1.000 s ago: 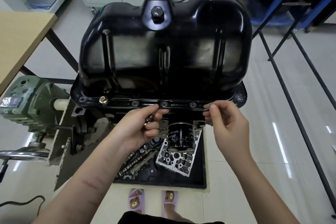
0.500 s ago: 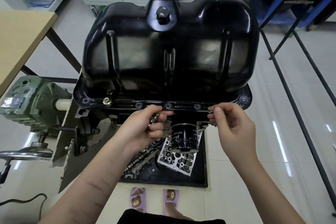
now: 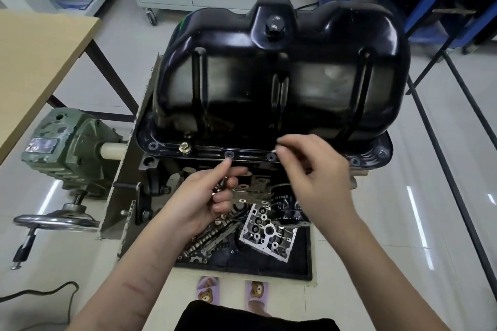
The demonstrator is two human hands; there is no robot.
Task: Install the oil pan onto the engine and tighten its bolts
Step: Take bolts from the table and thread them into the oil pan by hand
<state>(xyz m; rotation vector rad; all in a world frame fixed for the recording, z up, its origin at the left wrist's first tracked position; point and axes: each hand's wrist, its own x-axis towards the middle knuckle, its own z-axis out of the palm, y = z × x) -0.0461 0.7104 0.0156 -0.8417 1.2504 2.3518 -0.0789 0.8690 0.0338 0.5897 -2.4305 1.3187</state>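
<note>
The right hand (image 3: 317, 174) is pinching one small bolt (image 3: 274, 149) between thumb and fingertip, holding it just above the near flange of the oil pan (image 3: 282, 83), close to an empty hole; the hand is blurred. The left hand (image 3: 204, 199) is cupping a cluster of spare bolts (image 3: 221, 186) in its curled fingers, too bunched to count, while its forefinger is stretching up and touching the flange beside another hole.

The one black oil pan is sitting upside down on the engine (image 3: 172, 169), its single drain plug (image 3: 274, 25) pointing up near the far side. Along the near flange one brass-coloured bolt (image 3: 184, 147) is standing seated near the left end; five other holes in that edge are showing open.

Under the hands one black oil filter (image 3: 285, 204) is jutting from the engine. Below it one black tray (image 3: 301, 269) is lying on the floor, holding a silver cast part (image 3: 269, 235) and loose rods. To the left one green gearbox (image 3: 70, 148) with one handwheel (image 3: 56, 220) is joining the stand. Two purple slippers (image 3: 207, 290) are showing at the bottom edge.
</note>
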